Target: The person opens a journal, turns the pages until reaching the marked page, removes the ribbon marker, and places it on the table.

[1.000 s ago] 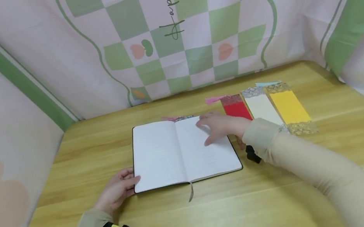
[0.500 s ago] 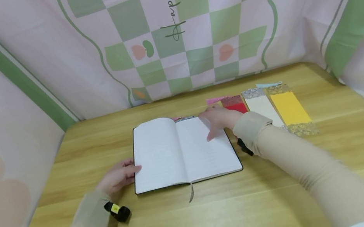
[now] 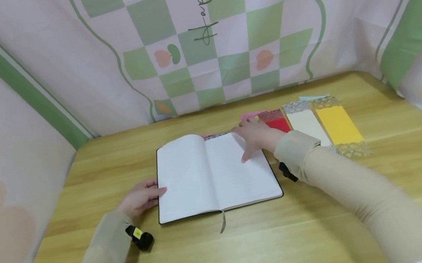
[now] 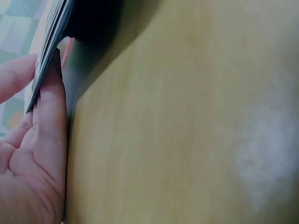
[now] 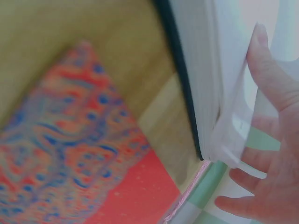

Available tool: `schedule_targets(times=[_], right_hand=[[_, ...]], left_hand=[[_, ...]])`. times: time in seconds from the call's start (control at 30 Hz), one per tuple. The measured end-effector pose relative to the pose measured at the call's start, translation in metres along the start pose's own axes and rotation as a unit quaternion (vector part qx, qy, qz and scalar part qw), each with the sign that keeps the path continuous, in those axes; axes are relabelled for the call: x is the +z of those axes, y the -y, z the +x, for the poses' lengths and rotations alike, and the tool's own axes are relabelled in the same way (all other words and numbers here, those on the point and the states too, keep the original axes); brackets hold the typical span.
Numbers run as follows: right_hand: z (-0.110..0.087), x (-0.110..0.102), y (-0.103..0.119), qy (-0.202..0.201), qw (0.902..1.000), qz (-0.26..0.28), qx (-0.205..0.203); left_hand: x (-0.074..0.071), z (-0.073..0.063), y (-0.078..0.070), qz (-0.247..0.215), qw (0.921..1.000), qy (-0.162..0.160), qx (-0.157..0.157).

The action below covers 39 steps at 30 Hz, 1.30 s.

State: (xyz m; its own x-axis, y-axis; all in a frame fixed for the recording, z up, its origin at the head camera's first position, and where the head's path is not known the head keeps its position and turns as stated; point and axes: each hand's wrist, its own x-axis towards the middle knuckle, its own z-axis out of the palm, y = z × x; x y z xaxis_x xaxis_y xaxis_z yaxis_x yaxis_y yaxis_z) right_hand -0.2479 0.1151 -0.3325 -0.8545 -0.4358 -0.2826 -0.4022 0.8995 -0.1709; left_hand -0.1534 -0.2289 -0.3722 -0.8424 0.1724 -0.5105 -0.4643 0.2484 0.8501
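Observation:
An open notebook (image 3: 183,181) with a dark cover lies on the wooden table, its pages white. At its left edge my left hand (image 3: 141,198) holds the cover and pages, thumb on top and fingers underneath, as the left wrist view also shows. The left-hand pages bulge upward near the spine. Over the upper right corner is my right hand (image 3: 254,136), thumb toward the page and the other fingers spread loosely. In the right wrist view, loose sheets (image 5: 231,135) stand slightly apart from the page block beside those fingers. A ribbon marker (image 3: 222,224) hangs from the spine.
To the right lie a red bookmark (image 3: 277,125), a white bookmark (image 3: 308,126) and a yellow bookmark (image 3: 339,126), all with patterned ends. Another patterned end (image 3: 215,135) peeks out behind the notebook. A printed curtain (image 3: 199,51) hangs at the back.
My left hand has slid up along the notebook's left edge, and the left pages now bulge near the spine. My right hand has shifted slightly toward the upper right corner.

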Motion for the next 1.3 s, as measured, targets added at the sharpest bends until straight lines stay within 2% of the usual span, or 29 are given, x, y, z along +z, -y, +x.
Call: schedule_targets(times=[0.1, 0.23, 0.5, 0.63, 0.77, 0.87, 0.97, 1.07, 1.13, 1.3], right_hand=[[-0.003, 0.000, 0.000, -0.029, 0.9994, -0.013, -0.014], [-0.005, 0.002, 0.001, -0.049, 0.9981, -0.020, -0.033], [-0.005, 0.002, -0.006, -0.042, 0.9985, 0.017, -0.029], [-0.008, 0.003, -0.010, -0.069, 0.9947, 0.066, -0.038], [-0.015, 0.003, -0.016, -0.098, 0.9853, 0.128, -0.057], [-0.022, 0.003, -0.021, -0.100, 0.9779, 0.176, -0.052], [-0.027, 0.002, -0.024, -0.083, 0.9680, 0.235, -0.032], [-0.033, 0.000, -0.025, -0.062, 0.9466, 0.316, -0.010], [-0.036, -0.003, -0.024, -0.050, 0.9229, 0.382, 0.000], [-0.041, -0.007, -0.014, -0.030, 0.8332, 0.552, -0.007]], left_hand=[[-0.002, 0.002, 0.000, 0.005, 1.0000, 0.002, 0.002], [-0.003, 0.003, 0.001, 0.012, 0.9999, 0.000, 0.002], [0.003, 0.000, -0.003, 0.012, 0.9999, -0.002, 0.000], [0.005, -0.001, -0.004, 0.007, 0.9999, -0.006, -0.007], [0.005, -0.001, -0.005, 0.005, 0.9999, -0.010, -0.008], [0.004, -0.002, -0.006, 0.006, 0.9999, -0.009, -0.006], [0.003, -0.002, -0.006, 0.009, 0.9999, -0.008, -0.008], [0.003, -0.002, -0.006, 0.011, 0.9998, -0.010, -0.011], [0.003, -0.002, -0.006, 0.012, 0.9998, -0.010, -0.012], [0.002, -0.002, -0.006, 0.013, 0.9998, -0.009, -0.012]])
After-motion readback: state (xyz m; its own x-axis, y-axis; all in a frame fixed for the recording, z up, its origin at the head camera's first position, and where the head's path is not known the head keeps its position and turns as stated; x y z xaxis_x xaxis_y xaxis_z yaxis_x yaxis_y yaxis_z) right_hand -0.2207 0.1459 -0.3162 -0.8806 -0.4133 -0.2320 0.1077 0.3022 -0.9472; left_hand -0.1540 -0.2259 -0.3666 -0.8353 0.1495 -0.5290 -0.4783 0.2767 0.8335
